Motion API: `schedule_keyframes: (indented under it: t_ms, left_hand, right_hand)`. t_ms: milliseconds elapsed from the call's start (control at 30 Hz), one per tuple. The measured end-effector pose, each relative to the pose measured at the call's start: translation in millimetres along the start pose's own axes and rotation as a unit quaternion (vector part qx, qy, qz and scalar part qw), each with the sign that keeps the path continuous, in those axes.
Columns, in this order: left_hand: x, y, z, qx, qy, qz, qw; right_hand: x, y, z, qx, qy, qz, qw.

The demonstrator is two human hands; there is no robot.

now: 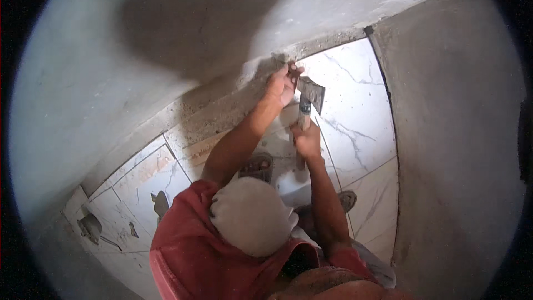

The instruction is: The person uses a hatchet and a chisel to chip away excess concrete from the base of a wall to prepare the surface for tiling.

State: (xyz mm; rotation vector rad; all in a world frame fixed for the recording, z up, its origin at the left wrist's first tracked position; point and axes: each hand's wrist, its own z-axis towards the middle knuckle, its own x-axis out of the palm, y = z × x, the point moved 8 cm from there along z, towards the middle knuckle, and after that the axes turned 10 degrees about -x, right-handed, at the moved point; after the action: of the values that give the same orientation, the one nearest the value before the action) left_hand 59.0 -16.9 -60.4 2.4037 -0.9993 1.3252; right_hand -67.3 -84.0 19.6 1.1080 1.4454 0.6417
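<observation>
My right hand (307,139) is wrapped round the wooden handle of a hatchet (311,93). Its grey, flared metal head is just to the right of my left hand (282,84), above the tiled floor. At the foot of the wall, the fingers of my left hand are bent together around something small and dark; their grip hides most of it, so its kind cannot be told. Under and beside that hand runs a rough, unfinished strip (222,111) between wall and tiles.
White marbled tiles (355,105) cover the floor on the right, with more tiles (133,183) at the left. Dark scraps (160,204) lie on those. Plastered walls rise ahead (94,78) and at the right (455,133). My sandalled foot (257,166) rests below my left forearm.
</observation>
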Motion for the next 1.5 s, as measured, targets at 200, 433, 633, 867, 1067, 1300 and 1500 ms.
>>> schedule_keyframes:
  t_ms: [200, 433, 633, 867, 1067, 1300, 1500]
  left_hand:
    - [-3.4, -1.5, 3.7, 0.018, -0.027, 0.024, 0.999]
    - [-0.2, 4.1, 5.5, -0.007, 0.039, -0.009, 0.999]
    - [-15.7, 9.5, 1.2, 0.009, -0.001, 0.065, 0.998]
    - [-13.3, 27.8, -13.8, -0.038, 0.008, 0.148, 0.988]
    - [0.1, 18.9, -8.1, -0.009, -0.021, 0.160, 0.987]
    - [1.4, 12.7, 5.8, 0.004, -0.006, 0.148, 0.989]
    - [-2.3, 20.9, 1.7, -0.029, -0.026, 0.228, 0.973]
  right_hand:
    - [-75.4, 58.7, -43.9, -0.077, -0.164, 0.154, 0.971]
    - [1.9, 0.4, -4.7, 0.119, 0.029, -0.013, 0.992]
    - [-15.0, -24.8, -32.2, 0.078, -0.047, 0.148, 0.985]
    - [-54.0, -32.3, -50.3, 0.145, -0.116, 0.266, 0.946]
    - [-55.8, -48.7, -57.4, 0.137, -0.114, 0.247, 0.953]
    - [-60.1, -46.2, -54.7, 0.117, -0.109, 0.221, 0.962]
    - [-68.5, -39.1, -53.5, 0.109, -0.124, 0.226, 0.960]
